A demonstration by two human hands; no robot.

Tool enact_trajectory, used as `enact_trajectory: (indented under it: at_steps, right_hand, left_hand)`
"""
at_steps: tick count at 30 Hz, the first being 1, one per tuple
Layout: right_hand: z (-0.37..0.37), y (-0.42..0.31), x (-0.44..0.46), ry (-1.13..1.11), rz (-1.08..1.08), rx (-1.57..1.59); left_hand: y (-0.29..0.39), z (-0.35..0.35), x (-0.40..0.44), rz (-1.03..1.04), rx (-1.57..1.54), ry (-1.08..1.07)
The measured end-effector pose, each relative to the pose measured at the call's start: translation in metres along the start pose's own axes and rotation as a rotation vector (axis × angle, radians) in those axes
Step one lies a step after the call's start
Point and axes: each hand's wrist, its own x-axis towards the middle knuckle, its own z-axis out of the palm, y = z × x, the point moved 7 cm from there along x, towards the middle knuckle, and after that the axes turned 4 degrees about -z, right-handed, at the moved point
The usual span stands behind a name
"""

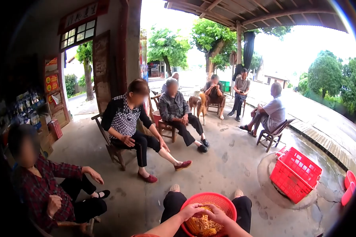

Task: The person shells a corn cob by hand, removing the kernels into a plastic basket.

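A red plastic basket [228,204] sits between my knees. Loose yellow corn kernels [205,224] lie in it, along with a corn cob [192,226] on the left side. Above the kernels, my left hand [190,211] and my right hand [214,215] come together with fingers curled round another corn cob [204,208]. The fingers partly cover that cob, so how many kernels are left on it is hidden.
Red plastic crates [294,173] stand on the concrete floor to the right, near red basins [349,187]. Several people sit on wooden chairs around me, one in a plaid shirt [47,189] close at left. A dog [197,103] stands farther back.
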Motion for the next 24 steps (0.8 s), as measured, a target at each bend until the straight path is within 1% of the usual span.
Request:
enact_trajectory:
  at_steps: [2,3,4,5,6,7,8,9,10,11,12,13,15,16,17,18,19,20,22,24]
  right_hand:
    - [-0.034,-0.014,0.012,0.125,-0.119,-0.251]
    - [-0.053,-0.068,0.011,0.134,0.083,-0.078]
    - [-0.09,-0.065,0.024,0.312,-0.013,-0.1]
    - [-0.128,-0.094,0.031,0.398,-0.139,-0.163]
    - [-0.157,-0.153,0.037,0.501,-0.425,-0.351]
    - [-0.187,-0.208,0.035,0.536,-0.503,-0.442]
    - [-0.208,-0.271,0.034,0.621,-0.754,-0.54]
    - [-0.23,-0.332,0.03,0.697,-0.761,-0.702]
    - [-0.245,-0.389,0.026,0.789,-0.883,-0.765]
    - [-0.259,-0.446,0.02,0.894,-0.997,-0.832]
    - [-0.266,-0.499,0.01,0.928,-0.976,-0.689]
    - [-0.263,-0.547,-0.004,0.999,-0.945,-0.581]
    - [-0.276,-0.627,-0.011,0.783,-1.269,-0.195]
    - [-0.269,-0.654,-0.025,0.797,-1.464,-0.171]
    - [-0.273,-0.694,-0.02,0.648,-1.366,-0.143]
    - [-0.243,-0.715,-0.025,0.512,-1.486,-0.116]
    - [-0.218,-0.732,-0.031,0.534,-1.487,-0.103]
    - [-0.186,-0.741,-0.035,0.499,-1.525,-0.165]
    - [-0.093,-0.736,-0.04,0.375,-1.708,-0.487]
    - [-0.002,-0.713,-0.044,0.215,-1.951,-0.824]
  left_hand:
    - [0.024,-0.009,-0.002,0.111,-0.126,0.034]
    - [0.062,0.0,-0.016,0.2,-0.147,0.003]
    - [0.104,0.005,-0.034,0.322,-0.054,0.059]
    - [0.141,-0.003,-0.048,0.472,-0.045,0.214]
    - [0.204,0.02,-0.089,0.625,0.037,0.262]
    - [0.253,0.027,-0.119,0.751,0.051,0.389]
    - [0.31,0.039,-0.152,1.045,0.061,0.338]
    - [0.355,0.055,-0.189,1.152,0.176,0.396]
    - [0.399,0.071,-0.227,1.257,0.285,0.465]
    - [0.432,0.09,-0.264,1.468,0.265,0.506]
    - [0.454,0.11,-0.295,1.573,0.254,0.439]
    - [0.476,0.116,-0.321,1.646,0.23,0.424]
    - [0.499,0.124,-0.363,1.772,0.192,0.397]
    - [0.503,0.128,-0.38,1.831,0.177,0.374]
    - [0.502,0.128,-0.394,1.862,0.154,0.318]
    - [0.499,0.131,-0.405,1.889,0.133,0.259]
    - [0.486,0.138,-0.41,1.901,0.079,0.264]
    - [0.474,0.133,-0.413,1.906,0.07,0.305]
    - [0.444,0.145,-0.413,1.923,0.05,0.454]
    - [0.422,0.142,-0.414,1.889,0.103,0.367]
